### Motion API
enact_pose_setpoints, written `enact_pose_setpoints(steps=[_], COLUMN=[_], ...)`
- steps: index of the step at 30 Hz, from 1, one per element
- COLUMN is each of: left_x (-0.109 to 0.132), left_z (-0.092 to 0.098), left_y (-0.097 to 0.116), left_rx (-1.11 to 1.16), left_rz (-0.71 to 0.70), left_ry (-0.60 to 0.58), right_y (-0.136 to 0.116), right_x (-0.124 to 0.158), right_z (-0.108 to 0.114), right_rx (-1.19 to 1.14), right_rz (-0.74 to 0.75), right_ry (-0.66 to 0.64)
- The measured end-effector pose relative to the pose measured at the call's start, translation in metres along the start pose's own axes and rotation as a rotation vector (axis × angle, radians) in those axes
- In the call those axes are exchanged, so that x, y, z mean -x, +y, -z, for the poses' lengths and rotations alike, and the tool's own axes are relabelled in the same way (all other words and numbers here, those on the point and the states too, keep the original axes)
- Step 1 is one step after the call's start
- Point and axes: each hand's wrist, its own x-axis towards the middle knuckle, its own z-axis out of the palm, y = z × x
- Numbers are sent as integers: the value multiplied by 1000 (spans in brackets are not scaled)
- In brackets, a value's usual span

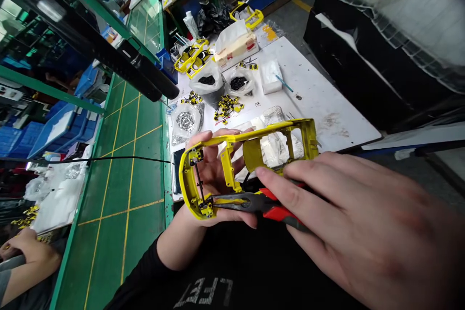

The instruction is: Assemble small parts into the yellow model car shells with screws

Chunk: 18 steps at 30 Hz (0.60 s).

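Observation:
A yellow toy car body shell is held up in front of me, its hollow inside facing the camera. My left hand wraps around its left end from behind and below, the thumb under the lower edge. My right hand grips the red and black handles of long-nose pliers. The plier tips touch a small black part at the lower left corner of the shell. A thin black rod runs across that end, up to another black fitting.
Bags of black parts, a bag of silver screws, small yellow-black pieces and a tissue box stand on the white table. A black electric screwdriver hangs at left above a green conveyor. Another person's hand is at lower left.

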Motion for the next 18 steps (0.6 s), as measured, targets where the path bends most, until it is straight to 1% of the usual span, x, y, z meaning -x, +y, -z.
enact_pose_setpoints(steps=[4,7,9,16,18], left_x=[1,1,0,-2,-3], left_z=[1,1,0,-4,-4], left_y=[-1,-1,-1,2,3], left_rx=[3,16,10,-29,-11], left_rz=[-18,-21,-23,-3,-1], left_ry=[-7,-34,-38,27,22], right_y=[4,6,7,8,8], right_x=[-1,-5,-8,-9,-9], right_z=[-1,-1,0,-1,-1], right_rx=[37,4,-31,-118,-157], right_rz=[52,65,52,-35,-60], right_ry=[-52,-89,-101,-142,-159])
